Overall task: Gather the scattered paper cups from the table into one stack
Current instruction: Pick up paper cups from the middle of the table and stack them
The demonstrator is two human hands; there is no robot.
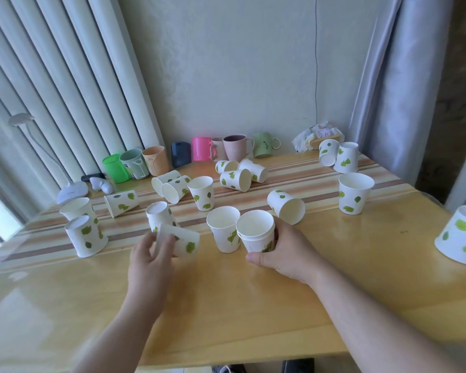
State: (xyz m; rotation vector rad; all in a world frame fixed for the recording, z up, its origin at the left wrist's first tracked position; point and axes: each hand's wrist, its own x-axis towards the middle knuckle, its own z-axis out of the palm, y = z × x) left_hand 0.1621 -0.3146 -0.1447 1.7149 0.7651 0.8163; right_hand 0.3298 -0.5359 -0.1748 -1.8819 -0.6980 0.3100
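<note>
Wooden table [226, 305] against wall; bare surface nearest its front edge. Right hand [285, 251] clamps stack [256, 232]; left hand [152, 254] grips tilted cup [182, 239].

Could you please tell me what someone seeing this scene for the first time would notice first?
Probably the many white paper cups with green leaf prints scattered across the striped wooden table, some upright, some tipped over. At the near centre, the right hand grips a short stack of nested paper cups, while the left hand holds a tilted paper cup. A row of coloured plastic mugs lines the far wall.
</note>
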